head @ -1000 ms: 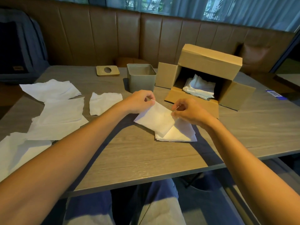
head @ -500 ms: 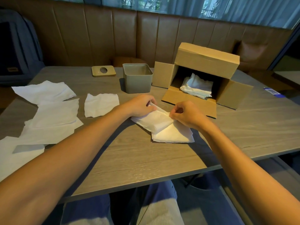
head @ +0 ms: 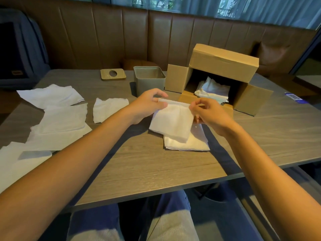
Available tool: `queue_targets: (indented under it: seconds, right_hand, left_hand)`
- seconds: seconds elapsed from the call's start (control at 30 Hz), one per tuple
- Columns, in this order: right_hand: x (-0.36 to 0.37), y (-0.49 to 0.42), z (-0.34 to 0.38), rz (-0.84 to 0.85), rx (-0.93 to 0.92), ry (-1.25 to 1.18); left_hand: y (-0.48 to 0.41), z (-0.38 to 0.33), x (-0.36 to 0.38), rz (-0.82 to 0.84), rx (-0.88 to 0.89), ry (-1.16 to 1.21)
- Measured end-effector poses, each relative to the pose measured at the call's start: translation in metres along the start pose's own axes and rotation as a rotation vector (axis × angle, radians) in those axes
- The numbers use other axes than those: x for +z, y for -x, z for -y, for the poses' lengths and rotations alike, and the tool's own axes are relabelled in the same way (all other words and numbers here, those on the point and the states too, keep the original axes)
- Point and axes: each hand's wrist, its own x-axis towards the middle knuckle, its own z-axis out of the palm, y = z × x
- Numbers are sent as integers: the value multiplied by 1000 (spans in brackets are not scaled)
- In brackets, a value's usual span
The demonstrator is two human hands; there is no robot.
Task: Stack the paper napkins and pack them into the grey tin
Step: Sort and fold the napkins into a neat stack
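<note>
Cardboard box (head: 224,60) on its side toward the table's (head: 156,171) far right corner, mouth facing the person, heap of napkins (head: 213,91) inside; grey tin (head: 149,84) upright just left of it, open, only bare walls showing. Five loose napkins (head: 64,119) spread inward from the left edge. Mid-table, left hand (head: 147,106) and right hand (head: 210,115) pinch the top corners of the held napkin (head: 172,122), top edge running left-right, tail draping on the stack (head: 189,144).

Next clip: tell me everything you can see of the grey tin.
The grey tin is a squarish, round-cornered container, matte and metal-looking, open-topped, with no napkins visible inside. It stands upright on the wooden table, between a flat tan lid with a round hole, lying apart on its left, and the cardboard box, whose side flap is close on its right; contact there cannot be told.
</note>
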Motion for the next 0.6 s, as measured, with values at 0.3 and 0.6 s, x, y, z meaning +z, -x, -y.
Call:
queue_targets:
  seconds: [0.3, 0.6]
  right_hand:
    - [6, 7, -23, -191, -257, 551]
    - [13, 19, -42, -329, -411, 918]
  left_hand:
    - [20, 6, 31, 54, 34, -251]
    - [23, 12, 46, -146, 243, -619]
